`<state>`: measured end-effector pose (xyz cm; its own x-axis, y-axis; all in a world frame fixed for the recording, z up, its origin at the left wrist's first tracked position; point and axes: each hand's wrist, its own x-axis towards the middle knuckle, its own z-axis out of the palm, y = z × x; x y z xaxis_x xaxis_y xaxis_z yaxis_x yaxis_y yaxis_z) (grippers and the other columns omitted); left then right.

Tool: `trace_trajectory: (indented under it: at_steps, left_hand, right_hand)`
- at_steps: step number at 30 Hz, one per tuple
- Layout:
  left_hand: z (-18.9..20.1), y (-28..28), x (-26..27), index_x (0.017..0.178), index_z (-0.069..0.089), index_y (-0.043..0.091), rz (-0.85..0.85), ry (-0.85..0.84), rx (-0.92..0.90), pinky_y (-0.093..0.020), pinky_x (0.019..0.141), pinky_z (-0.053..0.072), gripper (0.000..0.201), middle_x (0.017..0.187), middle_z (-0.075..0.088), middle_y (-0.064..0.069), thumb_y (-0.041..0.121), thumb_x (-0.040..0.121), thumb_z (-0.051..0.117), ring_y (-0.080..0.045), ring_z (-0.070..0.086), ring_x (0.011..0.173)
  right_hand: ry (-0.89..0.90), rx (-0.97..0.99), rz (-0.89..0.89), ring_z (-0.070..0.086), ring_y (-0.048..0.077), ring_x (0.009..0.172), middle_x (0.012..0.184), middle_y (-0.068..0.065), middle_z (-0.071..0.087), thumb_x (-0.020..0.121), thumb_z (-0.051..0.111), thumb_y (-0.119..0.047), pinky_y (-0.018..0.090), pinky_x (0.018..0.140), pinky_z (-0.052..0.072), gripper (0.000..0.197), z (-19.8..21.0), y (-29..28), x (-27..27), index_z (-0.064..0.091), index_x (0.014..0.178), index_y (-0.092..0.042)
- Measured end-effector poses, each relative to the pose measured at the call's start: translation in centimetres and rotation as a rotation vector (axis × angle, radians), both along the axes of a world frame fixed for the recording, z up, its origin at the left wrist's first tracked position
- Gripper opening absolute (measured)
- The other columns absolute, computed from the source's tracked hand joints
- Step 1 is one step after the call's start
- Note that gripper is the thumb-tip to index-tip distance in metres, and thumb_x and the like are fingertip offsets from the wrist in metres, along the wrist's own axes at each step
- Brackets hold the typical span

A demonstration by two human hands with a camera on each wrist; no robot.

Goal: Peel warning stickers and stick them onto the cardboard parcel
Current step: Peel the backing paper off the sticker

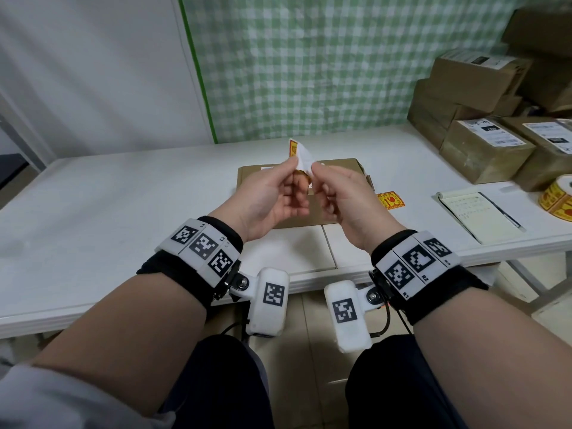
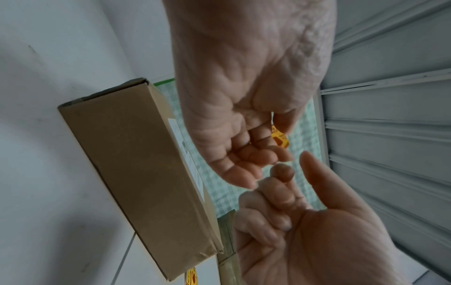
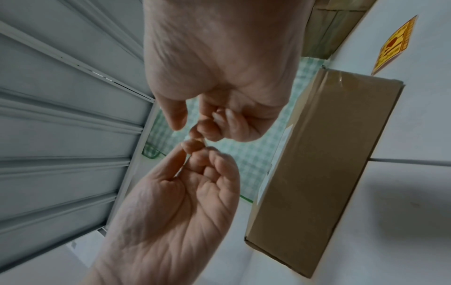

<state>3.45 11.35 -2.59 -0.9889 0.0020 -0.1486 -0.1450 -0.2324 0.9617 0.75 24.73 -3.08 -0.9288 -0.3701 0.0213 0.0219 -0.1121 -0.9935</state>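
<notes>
Both hands are raised over a flat brown cardboard parcel (image 1: 343, 165) (image 2: 136, 164) (image 3: 317, 164) that lies on the white table. Between them is a yellow-and-red warning sticker (image 1: 294, 149) (image 2: 279, 137) with its white backing paper (image 1: 305, 159) partly folded away. My left hand (image 1: 291, 165) (image 2: 266, 135) (image 3: 187, 152) pinches the sticker between thumb and fingers. My right hand (image 1: 317, 170) (image 3: 187, 129) (image 2: 292, 173) pinches the white backing from the other side. The fingertips of the two hands nearly touch. The hands hide most of the parcel's top.
A second warning sticker (image 1: 390, 204) (image 3: 395, 46) lies on the table (image 1: 123, 205) just right of the parcel. Further right are a notepad with a pen (image 1: 476, 215), a sticker roll (image 1: 557, 199) and stacked labelled cardboard boxes (image 1: 483, 150).
</notes>
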Motion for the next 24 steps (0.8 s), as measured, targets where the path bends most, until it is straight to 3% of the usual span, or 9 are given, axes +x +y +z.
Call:
trace_trajectory:
  at_steps: [3, 7, 13, 17, 20, 24]
  left_hand:
    - [0.19, 0.1, 0.19, 0.064, 0.053, 0.012, -0.017, -0.013, -0.074, -0.026, 0.054, 0.039, 0.044, 0.044, 0.039, 0.003, 0.038, 0.097, 0.038, -0.014, 0.037, 0.048]
    - [-0.05, 0.05, 0.26, 0.07, 0.052, 0.013, -0.018, 0.015, -0.112, -0.028, 0.053, 0.033, 0.032, 0.046, 0.039, 0.001, 0.026, 0.097, 0.041, -0.016, 0.033, 0.047]
    - [-0.25, -0.33, 0.15, 0.073, 0.057, 0.013, -0.05, 0.008, -0.103, -0.027, 0.054, 0.041, 0.024, 0.061, 0.05, -0.005, 0.013, 0.091, 0.041, -0.017, 0.043, 0.054]
    - [-0.09, -0.76, 0.3, 0.074, 0.054, 0.01, -0.11, -0.001, -0.021, -0.029, 0.058, 0.041, 0.03, 0.07, 0.047, -0.009, 0.024, 0.089, 0.032, -0.019, 0.044, 0.06]
    - [-0.19, -0.65, 0.15, 0.075, 0.054, 0.011, -0.088, 0.0, -0.135, -0.028, 0.058, 0.04, 0.036, 0.069, 0.049, -0.007, 0.036, 0.094, 0.036, -0.017, 0.046, 0.057]
    - [-0.21, -0.35, 0.07, 0.083, 0.058, 0.01, -0.086, 0.063, -0.188, -0.022, 0.052, 0.04, 0.025, 0.063, 0.047, -0.004, 0.029, 0.095, 0.047, -0.009, 0.046, 0.049]
  right_hand:
    - [-0.011, 0.029, -0.067, 0.029, 0.005, 0.036, 0.044, -0.008, 0.036, 0.091, 0.055, -0.037, 0.017, 0.037, 0.024, 0.037, -0.06, 0.28, -0.31, 0.044, 0.061, -0.019]
    - [-0.017, 0.132, -0.031, 0.034, 0.007, 0.043, 0.057, -0.006, 0.044, 0.087, 0.056, -0.048, 0.018, 0.042, 0.027, 0.031, -0.25, 0.3, -0.67, 0.05, 0.076, -0.02]
    - [0.042, 0.154, 0.052, 0.036, 0.004, 0.039, 0.058, 0.0, 0.044, 0.093, 0.055, -0.026, 0.015, 0.039, 0.027, 0.035, -0.19, 0.25, -0.58, 0.044, 0.06, -0.019]
    - [0.05, 0.124, 0.089, 0.035, 0.006, 0.043, 0.059, -0.001, 0.045, 0.094, 0.054, -0.022, 0.017, 0.043, 0.025, 0.036, -0.05, 0.21, -0.41, 0.044, 0.059, -0.02]
    - [0.085, 0.181, 0.114, 0.033, 0.008, 0.048, 0.063, -0.001, 0.042, 0.093, 0.053, -0.022, 0.019, 0.046, 0.026, 0.034, -0.14, 0.21, -0.44, 0.043, 0.061, -0.021]
    - [0.028, 0.127, 0.123, 0.037, 0.005, 0.043, 0.064, -0.001, 0.037, 0.094, 0.052, -0.021, 0.019, 0.045, 0.025, 0.029, -0.39, 0.06, -0.44, 0.044, 0.066, -0.022]
